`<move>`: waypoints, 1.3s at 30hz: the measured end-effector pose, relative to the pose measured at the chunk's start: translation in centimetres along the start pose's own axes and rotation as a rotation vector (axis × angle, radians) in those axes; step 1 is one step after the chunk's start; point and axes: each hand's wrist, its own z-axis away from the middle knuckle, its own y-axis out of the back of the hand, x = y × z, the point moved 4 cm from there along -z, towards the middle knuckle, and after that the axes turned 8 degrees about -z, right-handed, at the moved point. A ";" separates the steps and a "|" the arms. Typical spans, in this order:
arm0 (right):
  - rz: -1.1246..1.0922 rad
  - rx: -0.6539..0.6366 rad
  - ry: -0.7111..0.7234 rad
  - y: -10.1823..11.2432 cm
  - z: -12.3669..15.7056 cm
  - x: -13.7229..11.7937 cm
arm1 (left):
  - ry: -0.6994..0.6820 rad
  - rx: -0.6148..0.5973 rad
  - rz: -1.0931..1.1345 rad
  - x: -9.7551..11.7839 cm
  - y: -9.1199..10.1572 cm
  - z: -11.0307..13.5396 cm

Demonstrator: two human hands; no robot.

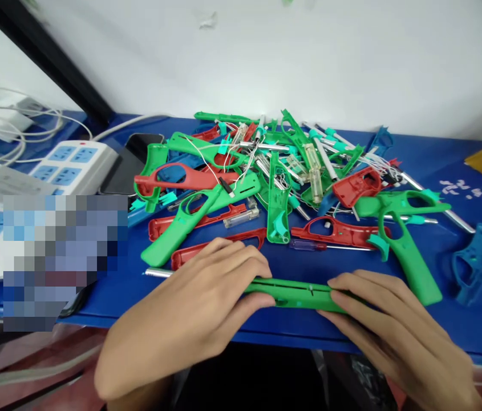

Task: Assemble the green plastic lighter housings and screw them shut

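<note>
Between my hands lies a green long-neck gas lighter (296, 293), held level over the table's front edge with its slotted edge up. My left hand (210, 291) is closed round its left part, thumb below and fingers over the top. My right hand (390, 319) grips the right end with bent fingers. A silver metal tube (158, 273) shows left of my left hand; whether it joins the lighter is hidden. Just beyond lie a screwdriver (330, 245) with a purple handle, a red casing half (339, 231) and a green casing (412, 262).
Behind is a heap of red, green and blue lighter casings, metal tubes, clear fuel tanks (315, 177) and thin wires on the blue table (429, 334). White power strips (73, 171) and a dark phone (132, 162) lie left. A blue casing (476, 262) lies right.
</note>
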 end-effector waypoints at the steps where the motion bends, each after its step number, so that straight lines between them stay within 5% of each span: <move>1: -0.024 0.007 -0.004 0.1 -0.1 0.0 | 0.010 0.011 -0.007 0.1 0.0 0.0; 8: -0.084 0.018 -0.117 0.4 -1.8 -0.1 | -0.016 0.040 -0.006 0.2 0.1 0.1; 21: 0.049 -0.025 0.041 0.8 -3.3 -0.6 | -0.068 0.072 0.035 -0.4 -0.1 -0.4; 39: -0.005 -0.031 -0.042 0.5 -3.4 -0.5 | -0.115 0.158 0.003 -0.3 -0.4 -0.4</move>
